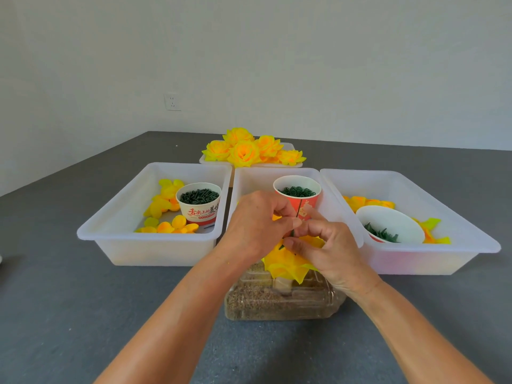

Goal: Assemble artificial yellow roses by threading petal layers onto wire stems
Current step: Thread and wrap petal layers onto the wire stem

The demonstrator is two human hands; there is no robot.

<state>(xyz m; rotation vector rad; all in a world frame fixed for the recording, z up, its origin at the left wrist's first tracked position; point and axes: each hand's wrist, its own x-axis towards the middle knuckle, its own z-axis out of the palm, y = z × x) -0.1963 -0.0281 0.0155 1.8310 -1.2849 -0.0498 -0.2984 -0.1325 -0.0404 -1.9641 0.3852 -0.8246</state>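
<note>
A thin dark wire stem (298, 210) stands upright at the centre, near the viewer, with a yellow petal layer (288, 263) spread around it low down. Both hands are pinched closed at the stem: the left hand (256, 224) grips from the left, the right hand (325, 246) from the right, fingertips meeting just above the petals on what looks like a small green piece. Below sits a clear container (277, 297) of brownish grain on the grey bench (69, 314). Behind are three white trays; the middle tray (249, 178) holds a red cup (300, 200) of green rings. Finished yellow roses (249, 149) lie farther back. The risk, as I judge it: the fine stem could bend, or the petals tear, if the fingers push off-centre.
</note>
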